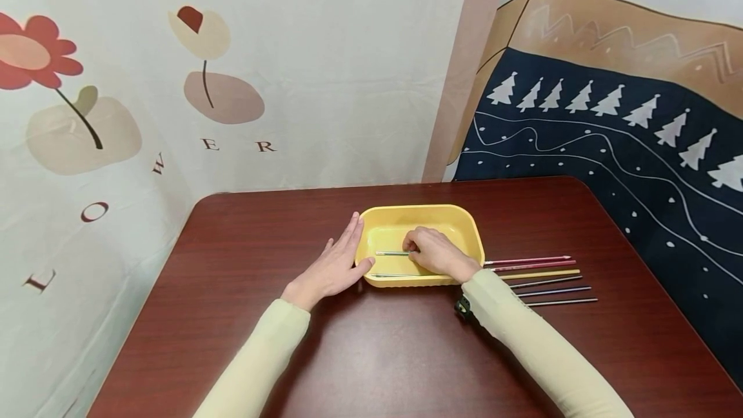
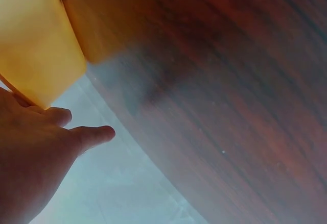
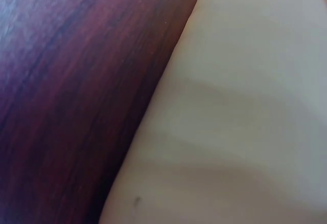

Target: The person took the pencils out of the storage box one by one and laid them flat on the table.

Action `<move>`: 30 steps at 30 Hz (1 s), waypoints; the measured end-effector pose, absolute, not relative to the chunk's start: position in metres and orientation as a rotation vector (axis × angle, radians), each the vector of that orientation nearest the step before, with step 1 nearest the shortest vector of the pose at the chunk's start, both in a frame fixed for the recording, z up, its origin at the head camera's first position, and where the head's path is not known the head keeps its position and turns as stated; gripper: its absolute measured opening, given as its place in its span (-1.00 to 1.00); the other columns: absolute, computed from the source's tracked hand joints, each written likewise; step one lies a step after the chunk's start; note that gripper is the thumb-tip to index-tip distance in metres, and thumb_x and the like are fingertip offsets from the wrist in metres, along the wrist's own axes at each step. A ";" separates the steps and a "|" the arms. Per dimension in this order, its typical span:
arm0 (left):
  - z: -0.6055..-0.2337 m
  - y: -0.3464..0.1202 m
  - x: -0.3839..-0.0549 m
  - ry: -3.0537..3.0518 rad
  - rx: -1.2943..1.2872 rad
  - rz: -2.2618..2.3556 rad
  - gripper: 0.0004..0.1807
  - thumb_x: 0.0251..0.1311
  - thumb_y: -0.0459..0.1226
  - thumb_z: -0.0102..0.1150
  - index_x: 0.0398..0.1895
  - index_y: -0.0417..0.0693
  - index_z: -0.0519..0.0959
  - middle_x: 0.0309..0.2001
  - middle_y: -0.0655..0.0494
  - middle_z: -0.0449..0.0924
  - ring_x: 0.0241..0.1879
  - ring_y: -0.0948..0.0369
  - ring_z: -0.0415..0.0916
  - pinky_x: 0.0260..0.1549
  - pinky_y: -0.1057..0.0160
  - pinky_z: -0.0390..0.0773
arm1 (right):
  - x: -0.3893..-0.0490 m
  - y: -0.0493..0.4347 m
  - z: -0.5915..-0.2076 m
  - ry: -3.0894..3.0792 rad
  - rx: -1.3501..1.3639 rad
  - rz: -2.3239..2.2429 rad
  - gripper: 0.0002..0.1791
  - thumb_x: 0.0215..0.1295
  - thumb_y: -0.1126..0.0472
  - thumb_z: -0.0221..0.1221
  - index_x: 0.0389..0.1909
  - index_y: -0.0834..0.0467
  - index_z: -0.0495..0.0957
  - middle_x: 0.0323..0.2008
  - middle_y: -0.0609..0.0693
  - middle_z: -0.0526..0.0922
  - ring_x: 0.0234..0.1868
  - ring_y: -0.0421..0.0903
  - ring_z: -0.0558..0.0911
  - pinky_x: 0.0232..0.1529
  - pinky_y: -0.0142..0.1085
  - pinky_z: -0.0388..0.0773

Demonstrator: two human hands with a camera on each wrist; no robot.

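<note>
A yellow plastic tub (image 1: pixel 420 211) stands near the back of the table. My left hand (image 1: pixel 327 269) rests against its left end, fingers straight along the outside and thumb at the near corner. In the left wrist view, the left hand (image 2: pixel 38 152) lies beside the tub's yellow wall (image 2: pixel 46 40). My right hand (image 1: pixel 438 251) reaches down into the tub with curled fingers and pinches a thin green rod (image 1: pixel 390 253), whose left end sticks out past the fingertips. Another thin greenish rod (image 1: pixel 397 275) lies along the tub's near side, partly hidden by the right hand.
Right of the tub, several thin rods lie side by side on the dark red-brown table (image 1: pixel 371 353), among them a red rod (image 1: pixel 540 265), a yellow rod (image 1: pixel 542 273) and a blue rod (image 1: pixel 554 291). Printed cloths (image 1: pixel 348 82) hang behind the table.
</note>
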State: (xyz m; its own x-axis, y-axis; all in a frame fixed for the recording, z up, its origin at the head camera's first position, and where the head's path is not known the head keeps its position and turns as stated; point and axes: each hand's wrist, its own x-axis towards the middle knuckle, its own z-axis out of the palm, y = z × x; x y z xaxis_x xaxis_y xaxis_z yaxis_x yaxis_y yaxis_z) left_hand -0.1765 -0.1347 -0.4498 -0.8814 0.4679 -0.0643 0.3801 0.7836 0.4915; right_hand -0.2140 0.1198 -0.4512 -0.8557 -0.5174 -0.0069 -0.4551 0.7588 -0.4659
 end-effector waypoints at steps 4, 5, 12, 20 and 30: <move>-0.450 -0.133 -0.176 2.801 0.663 0.706 -0.05 0.55 0.11 -0.11 0.68 -0.12 -0.33 0.68 0.05 -0.54 0.63 0.06 -0.15 0.46 -0.35 -0.05 | -0.214 0.120 -0.453 2.830 -0.819 -0.686 -0.89 0.27 0.42 0.30 -0.29 0.15 0.70 -0.39 -0.11 0.63 -0.30 -0.17 0.56 -0.16 -0.24 0.55; -0.450 -0.133 -0.176 2.803 0.665 0.712 -0.05 0.55 0.10 -0.10 0.68 -0.14 -0.32 0.69 0.02 -0.51 0.63 0.05 -0.15 0.45 -0.36 -0.05 | -0.214 0.120 -0.453 2.831 -0.819 -0.689 -0.89 0.27 0.42 0.30 -0.30 0.15 0.70 -0.39 -0.11 0.63 -0.30 -0.17 0.56 -0.17 -0.24 0.55; -0.453 -0.133 -0.177 2.803 0.642 0.700 -0.07 0.56 0.09 -0.12 0.68 -0.11 -0.34 0.68 0.08 -0.56 0.62 0.07 -0.13 0.46 -0.34 -0.04 | -0.212 0.120 -0.450 2.833 -0.786 -0.706 -0.89 0.30 0.40 0.30 -0.28 0.14 0.72 -0.38 -0.11 0.62 -0.30 -0.16 0.55 -0.18 -0.22 0.54; -0.452 -0.132 -0.176 2.800 0.643 0.708 -0.06 0.55 0.11 -0.13 0.68 -0.12 -0.35 0.67 0.09 -0.58 0.62 0.04 -0.10 0.46 -0.35 -0.04 | -0.211 0.122 -0.448 2.840 -0.779 -0.741 -0.90 0.33 0.37 0.28 -0.27 0.13 0.72 -0.36 -0.10 0.60 -0.30 -0.15 0.52 -0.20 -0.21 0.51; -0.455 -0.133 -0.176 2.811 0.638 0.732 -0.05 0.56 0.07 -0.07 0.68 -0.11 -0.34 0.69 0.01 -0.49 0.62 0.03 -0.08 0.46 -0.34 -0.03 | -0.206 0.127 -0.439 2.866 -0.771 -0.806 -0.87 0.36 0.35 0.26 -0.14 0.16 0.73 -0.22 -0.04 0.64 -0.17 -0.08 0.61 -0.03 -0.10 0.57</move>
